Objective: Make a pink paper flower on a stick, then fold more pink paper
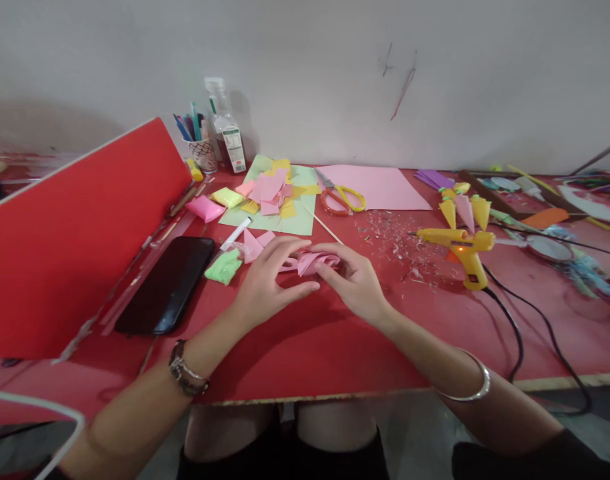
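Observation:
In the head view, a bundle of folded pink paper strips (315, 262) is between my two hands, above the red tabletop. My right hand (357, 283) pinches it, thumb across the near side and fingers behind. Curved around its left side is my left hand (269, 283), with the thumb stretched out apart from the fingers. Its fingertips reach the paper's back edge; whether they press on it is hard to see. Loose pink paper pieces (255, 245) and a light green packet (223, 267) lie just left of my left hand.
A yellow glue gun (459, 250) with a lit orange light and black cord stands right. Scissors (342, 197) rest on pink paper (385, 183). A phone (167, 283) lies beside a slanted red board (85, 233). A bottle (229, 137) and pen cup (203, 155) stand behind.

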{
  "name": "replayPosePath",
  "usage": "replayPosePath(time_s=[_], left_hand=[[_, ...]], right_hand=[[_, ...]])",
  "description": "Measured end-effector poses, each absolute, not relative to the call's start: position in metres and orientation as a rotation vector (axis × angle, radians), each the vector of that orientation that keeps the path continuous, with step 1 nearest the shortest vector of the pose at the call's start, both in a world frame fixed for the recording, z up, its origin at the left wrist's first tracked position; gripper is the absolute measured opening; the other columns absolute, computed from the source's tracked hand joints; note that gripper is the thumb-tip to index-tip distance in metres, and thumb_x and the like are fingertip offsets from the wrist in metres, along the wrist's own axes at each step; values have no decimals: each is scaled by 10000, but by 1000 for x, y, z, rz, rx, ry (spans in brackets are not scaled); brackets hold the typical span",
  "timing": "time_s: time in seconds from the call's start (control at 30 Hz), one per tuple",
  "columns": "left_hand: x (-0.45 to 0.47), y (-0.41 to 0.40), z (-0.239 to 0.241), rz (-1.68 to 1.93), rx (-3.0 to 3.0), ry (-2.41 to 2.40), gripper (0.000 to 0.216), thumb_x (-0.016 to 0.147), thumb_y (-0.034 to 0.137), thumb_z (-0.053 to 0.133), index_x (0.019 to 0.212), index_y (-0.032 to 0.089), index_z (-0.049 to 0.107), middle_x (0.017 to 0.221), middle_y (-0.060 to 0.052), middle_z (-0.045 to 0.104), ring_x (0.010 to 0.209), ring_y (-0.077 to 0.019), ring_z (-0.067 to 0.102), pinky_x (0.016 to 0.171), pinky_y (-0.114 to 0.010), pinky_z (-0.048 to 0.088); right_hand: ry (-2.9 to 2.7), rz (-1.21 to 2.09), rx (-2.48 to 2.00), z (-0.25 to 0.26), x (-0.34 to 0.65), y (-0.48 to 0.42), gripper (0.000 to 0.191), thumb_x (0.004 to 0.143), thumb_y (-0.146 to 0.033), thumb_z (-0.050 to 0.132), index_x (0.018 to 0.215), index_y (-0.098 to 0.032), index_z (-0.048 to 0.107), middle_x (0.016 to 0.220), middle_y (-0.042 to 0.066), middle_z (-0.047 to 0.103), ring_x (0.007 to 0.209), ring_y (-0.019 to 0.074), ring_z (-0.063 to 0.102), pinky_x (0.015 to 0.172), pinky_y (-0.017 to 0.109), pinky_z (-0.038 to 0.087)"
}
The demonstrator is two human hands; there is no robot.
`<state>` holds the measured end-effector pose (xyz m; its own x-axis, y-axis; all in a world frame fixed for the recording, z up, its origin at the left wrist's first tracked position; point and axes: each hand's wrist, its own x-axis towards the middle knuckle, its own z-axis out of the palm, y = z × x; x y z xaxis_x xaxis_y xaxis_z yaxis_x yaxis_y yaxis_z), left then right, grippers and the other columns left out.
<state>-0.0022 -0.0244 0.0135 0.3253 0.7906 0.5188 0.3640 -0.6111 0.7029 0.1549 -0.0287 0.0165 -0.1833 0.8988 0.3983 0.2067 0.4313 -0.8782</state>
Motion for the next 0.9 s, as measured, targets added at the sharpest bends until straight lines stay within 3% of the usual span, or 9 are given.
replayPosePath(time_s=[0.27, 0.5, 0.9], left_hand=[[-3, -25, 13, 1268, 2414, 1011, 321, 754, 292, 573, 1061, 220, 510, 979, -46, 583, 926, -172, 529, 799, -314, 451], [-5, -23, 11, 1297, 2513, 895, 311, 760, 255, 567, 1066, 245, 514, 973, -49, 548, 921, -163, 515, 788, -311, 453], [-8, -22, 12, 1314, 2497, 874, 210, 786, 234, 529, 990, 231, 578, 923, -31, 598, 851, -139, 546, 763, -263, 457]], right_hand=[[-1352, 1250, -957, 15, 151, -26, 128, 712, -249, 547, 832, -216, 573, 727, -23, 615, 648, 96, 580, 563, 225, 507], [-1151, 1574, -905, 14, 152, -26, 138, 699, -322, 584, 781, -211, 575, 688, -31, 597, 615, 71, 559, 543, 185, 498], [-1053, 1771, -869, 13, 154, -25, 148, 705, -325, 596, 768, -193, 573, 705, -25, 609, 553, 44, 548, 571, 171, 495]])
